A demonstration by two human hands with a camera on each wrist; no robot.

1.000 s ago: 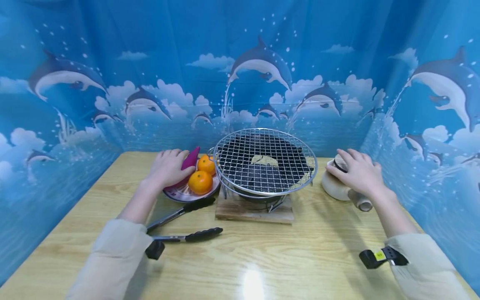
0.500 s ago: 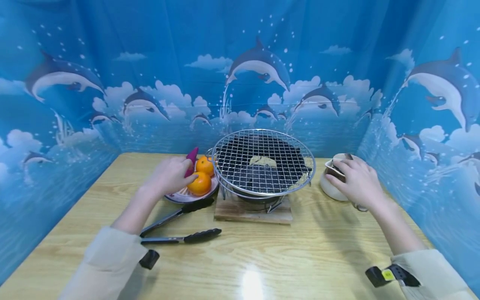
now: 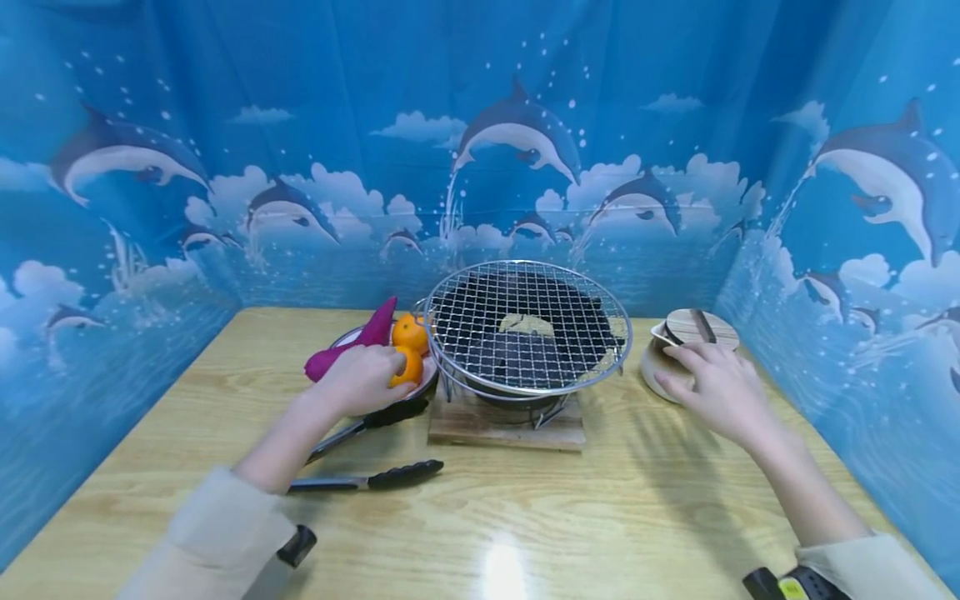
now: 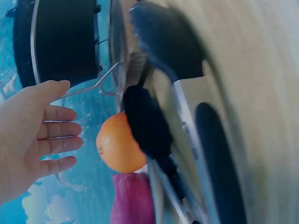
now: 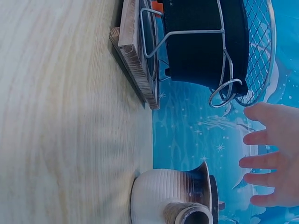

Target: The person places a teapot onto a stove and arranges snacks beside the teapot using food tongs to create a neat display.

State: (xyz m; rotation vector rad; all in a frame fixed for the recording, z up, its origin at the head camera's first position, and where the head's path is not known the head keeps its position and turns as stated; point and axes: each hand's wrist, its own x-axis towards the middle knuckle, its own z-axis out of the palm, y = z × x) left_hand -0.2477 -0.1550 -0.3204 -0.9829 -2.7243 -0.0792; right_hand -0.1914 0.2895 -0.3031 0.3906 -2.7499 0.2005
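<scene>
If we start at the far left, we've got a long purple vegetable (image 3: pixel 341 352) lying just beyond the left hand (image 3: pixel 363 379), slanted across a plate (image 3: pixel 430 371) of fruit. That hand's pretty relaxed: in its wrist view the fingers are nearly straight with little gaps between them, thumb out, and we see nothing in its hold. From the head view it covers part of the nearer orange (image 3: pixel 407 369), with the farther orange (image 3: pixel 410 330) just past its fingers. Nearer to us than that hand, some black-tipped tongs (image 3: pixel 406 475) lie spread on the wooden table (image 3: pixel 585 517), partly hidden by the forearm. Between the hands we've got a round wire grate (image 3: pixel 528 327) over a black stove (image 5: pixel 201 56), all up on a wooden board (image 3: pixel 510 435). Then, just below and beyond the right hand (image 3: pixel 720 387), there's a pale ribbed pot (image 3: pixel 660 375) with a wooden lid (image 3: pixel 684 325) on it. The right hand's fingers are stretched out and spaced too, holding nothing, and its wrist view has them apart from the pot. Past both hands hangs a blue dolphin curtain (image 3: pixel 420 75).
</scene>
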